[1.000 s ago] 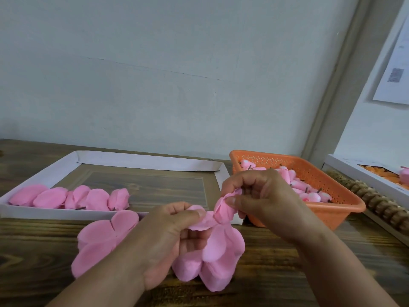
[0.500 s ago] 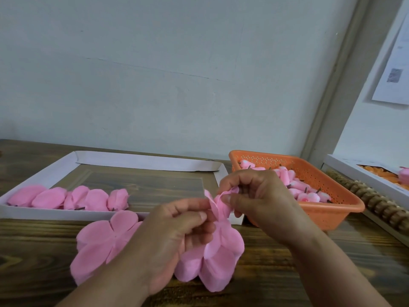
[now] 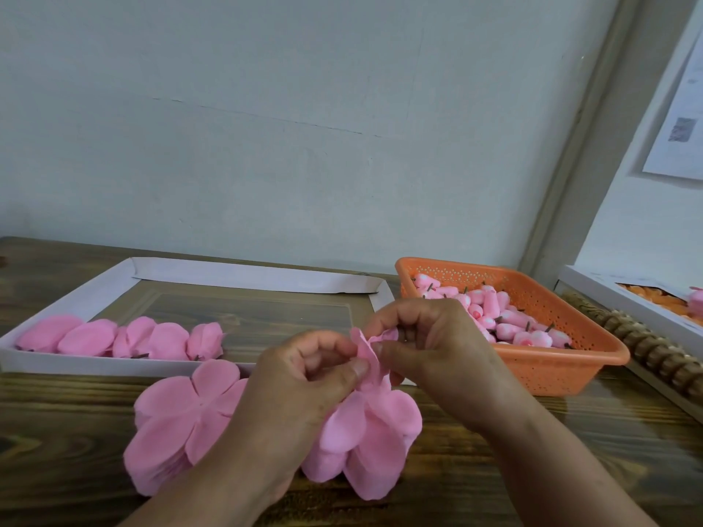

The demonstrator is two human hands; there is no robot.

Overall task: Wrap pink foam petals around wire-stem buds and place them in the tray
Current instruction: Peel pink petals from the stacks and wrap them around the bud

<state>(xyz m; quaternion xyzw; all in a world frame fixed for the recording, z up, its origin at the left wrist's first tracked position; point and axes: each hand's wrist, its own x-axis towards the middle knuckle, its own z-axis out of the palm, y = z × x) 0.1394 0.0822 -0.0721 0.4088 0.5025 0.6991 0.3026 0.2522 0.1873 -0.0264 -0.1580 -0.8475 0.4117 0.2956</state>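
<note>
Centre frame: left hand (image 3: 304,370) and right hand (image 3: 430,344) both pinch a pink petal sheet (image 3: 371,359). Paper (image 3: 681,119) upper right, print illegible.

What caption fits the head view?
Both hands pinch a pink foam petal between white tray and orange basket.

I'm looking at a dark wooden worktop (image 3: 532,469) running up to a pale wall (image 3: 304,127). Far right, a beaded wooden rack (image 3: 646,348) lies beside a white box (image 3: 624,298) of orange pieces; a paper sheet (image 3: 681,119) hangs above.
</note>
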